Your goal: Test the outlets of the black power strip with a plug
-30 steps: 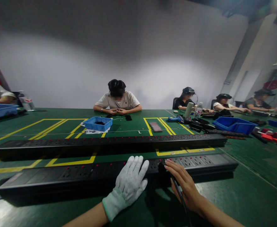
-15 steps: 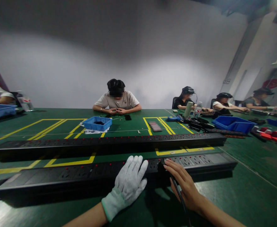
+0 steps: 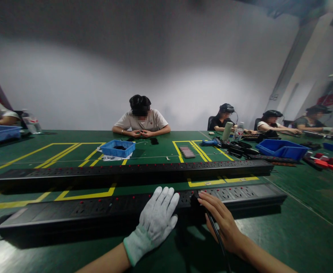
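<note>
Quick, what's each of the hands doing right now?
Left hand: open, gloved, resting on the near power strip.
Right hand: bare, holding a black plug.

No writing can be read; the print on the red-and-white label (image 3: pixel 35 121) of the clear plastic bottle (image 3: pixel 30 124) at the far left is rendered illegible by its smallness.

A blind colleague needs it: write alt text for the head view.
Gloved left hand flat on a long black socket strip, bare right hand gripping a cabled black plug at its sockets. A second strip lies behind on a green table; a person sits opposite.
</note>
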Motion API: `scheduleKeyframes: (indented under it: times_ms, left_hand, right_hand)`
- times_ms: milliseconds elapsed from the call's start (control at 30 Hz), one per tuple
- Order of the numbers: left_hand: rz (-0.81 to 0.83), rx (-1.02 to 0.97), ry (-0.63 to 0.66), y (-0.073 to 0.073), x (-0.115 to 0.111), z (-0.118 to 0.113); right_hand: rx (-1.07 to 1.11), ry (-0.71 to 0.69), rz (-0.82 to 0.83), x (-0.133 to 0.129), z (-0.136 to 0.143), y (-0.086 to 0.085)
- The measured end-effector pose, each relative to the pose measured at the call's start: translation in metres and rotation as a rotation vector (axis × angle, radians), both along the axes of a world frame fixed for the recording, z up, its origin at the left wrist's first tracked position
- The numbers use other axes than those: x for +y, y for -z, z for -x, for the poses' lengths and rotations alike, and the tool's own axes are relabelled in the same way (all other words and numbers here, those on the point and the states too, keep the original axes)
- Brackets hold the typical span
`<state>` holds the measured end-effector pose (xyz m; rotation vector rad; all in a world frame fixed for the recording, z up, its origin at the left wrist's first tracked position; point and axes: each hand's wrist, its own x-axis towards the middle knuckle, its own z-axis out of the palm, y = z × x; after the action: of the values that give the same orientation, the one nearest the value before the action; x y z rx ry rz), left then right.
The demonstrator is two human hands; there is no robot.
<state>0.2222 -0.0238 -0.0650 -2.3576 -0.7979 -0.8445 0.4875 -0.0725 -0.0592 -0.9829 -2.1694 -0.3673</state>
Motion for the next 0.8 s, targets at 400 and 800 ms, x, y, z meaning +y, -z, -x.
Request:
scheduleKeyframes:
  times_ms: [400, 800]
  left_hand:
    - [0.013, -0.007, -0.007, 0.002, 0.001, -0.002]
    - [-0.08, 0.06, -0.035, -0.002, 0.002, 0.0]
  right_hand:
    - [-0.005, -0.014, -0.027, -0.002, 0.002, -0.01]
    - [-0.039, -0.007, -0.034, 0.0, -0.002, -0.009]
